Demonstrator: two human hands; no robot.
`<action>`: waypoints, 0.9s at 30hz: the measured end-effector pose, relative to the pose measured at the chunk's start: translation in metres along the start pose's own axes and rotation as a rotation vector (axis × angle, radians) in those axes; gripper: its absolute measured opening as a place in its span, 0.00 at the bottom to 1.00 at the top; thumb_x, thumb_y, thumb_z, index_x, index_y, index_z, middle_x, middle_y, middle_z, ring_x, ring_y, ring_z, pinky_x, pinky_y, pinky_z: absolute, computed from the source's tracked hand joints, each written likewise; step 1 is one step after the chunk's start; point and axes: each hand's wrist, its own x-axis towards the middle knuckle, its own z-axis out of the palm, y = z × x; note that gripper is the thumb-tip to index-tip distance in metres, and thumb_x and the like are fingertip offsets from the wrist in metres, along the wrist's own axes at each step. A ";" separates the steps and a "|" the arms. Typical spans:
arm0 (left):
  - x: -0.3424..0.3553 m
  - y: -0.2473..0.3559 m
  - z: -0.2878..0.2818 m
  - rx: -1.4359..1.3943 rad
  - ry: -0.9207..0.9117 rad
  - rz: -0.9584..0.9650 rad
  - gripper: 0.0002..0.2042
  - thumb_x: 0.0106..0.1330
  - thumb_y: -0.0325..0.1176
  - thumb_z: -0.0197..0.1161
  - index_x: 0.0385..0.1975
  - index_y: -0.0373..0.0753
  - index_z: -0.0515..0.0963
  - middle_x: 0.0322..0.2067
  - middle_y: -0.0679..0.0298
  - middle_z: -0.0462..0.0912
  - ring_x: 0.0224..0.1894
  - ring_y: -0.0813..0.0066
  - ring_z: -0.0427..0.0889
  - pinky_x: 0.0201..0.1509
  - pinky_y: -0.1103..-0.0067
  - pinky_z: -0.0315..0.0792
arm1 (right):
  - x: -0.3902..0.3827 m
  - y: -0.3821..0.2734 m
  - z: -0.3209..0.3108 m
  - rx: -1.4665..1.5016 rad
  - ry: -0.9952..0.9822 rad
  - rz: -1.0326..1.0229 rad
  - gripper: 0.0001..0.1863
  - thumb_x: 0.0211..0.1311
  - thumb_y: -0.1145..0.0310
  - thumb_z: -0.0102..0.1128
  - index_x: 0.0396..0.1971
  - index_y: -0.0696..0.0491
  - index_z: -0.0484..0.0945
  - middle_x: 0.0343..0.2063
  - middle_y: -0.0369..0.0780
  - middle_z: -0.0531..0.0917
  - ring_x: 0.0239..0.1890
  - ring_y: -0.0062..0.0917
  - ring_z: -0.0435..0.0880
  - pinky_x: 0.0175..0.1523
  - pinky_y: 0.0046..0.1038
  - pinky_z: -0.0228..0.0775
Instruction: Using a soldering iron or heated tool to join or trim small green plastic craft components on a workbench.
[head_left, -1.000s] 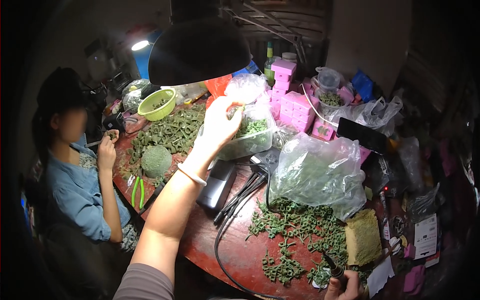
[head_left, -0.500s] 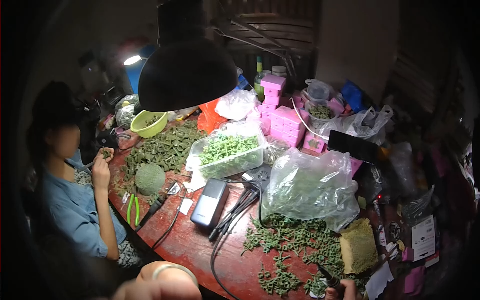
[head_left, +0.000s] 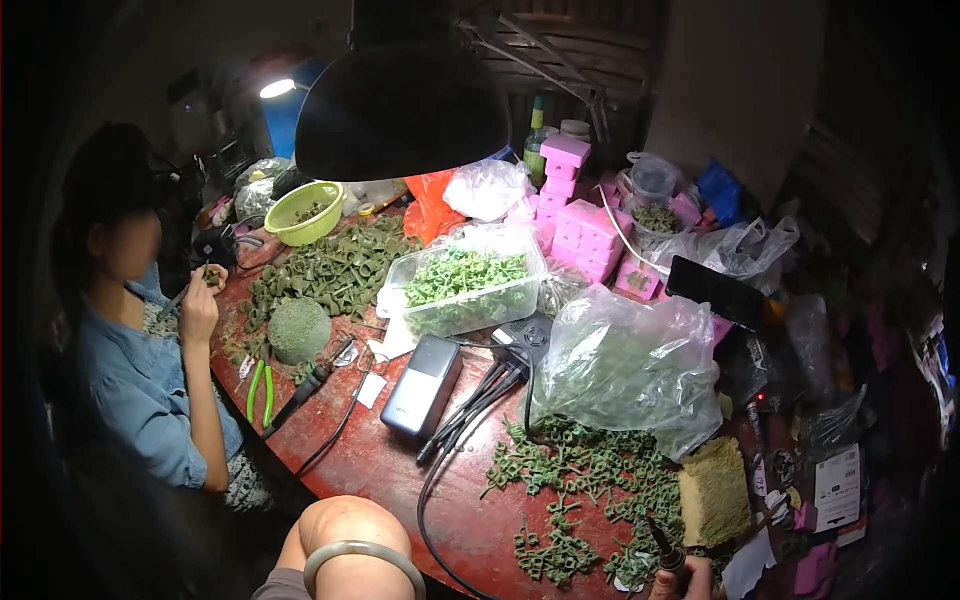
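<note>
My right hand is at the lower right edge, its fingers closed round a dark pen-shaped tool with a slender pointed tip. That tip is over a spread of small green looped pieces lying on the red table. Beside them stands a yellowish porous block. At the bottom middle, a bent arm of mine with a pale bangle comes into view. My left hand itself is out of the picture.
At left, a person holds a small green piece. A black lamp shade hangs above. A clear tub of green pieces, a power bank with cables, a plastic bag and pink boxes crowd the table.
My left arm has shifted; the blurred part of it at the lower edge no longer shows, and the bangle sits lower. The view has shifted slightly. My right hand still grips its tool.
</note>
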 end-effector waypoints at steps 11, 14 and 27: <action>-0.016 0.013 -0.006 -0.169 0.027 -0.134 0.12 0.62 0.32 0.59 0.44 0.42 0.72 0.37 0.69 0.77 0.36 0.74 0.78 0.39 0.81 0.71 | 0.001 -0.003 -0.002 0.009 -0.005 0.027 0.19 0.65 0.53 0.58 0.29 0.56 0.77 0.15 0.40 0.73 0.14 0.33 0.70 0.22 0.32 0.60; -0.015 0.008 -0.004 -0.211 0.037 -0.181 0.11 0.63 0.33 0.58 0.44 0.41 0.71 0.36 0.69 0.77 0.36 0.73 0.78 0.39 0.80 0.71 | 0.003 -0.005 -0.002 0.026 0.002 0.018 0.18 0.65 0.53 0.58 0.30 0.56 0.77 0.15 0.40 0.73 0.15 0.32 0.71 0.22 0.31 0.61; 0.003 -0.001 0.012 -0.298 0.120 -0.411 0.11 0.66 0.35 0.52 0.45 0.40 0.71 0.34 0.66 0.76 0.35 0.69 0.76 0.41 0.78 0.69 | -0.004 0.004 0.001 -0.008 -0.005 0.073 0.21 0.65 0.49 0.57 0.31 0.56 0.77 0.16 0.40 0.74 0.18 0.32 0.72 0.24 0.31 0.63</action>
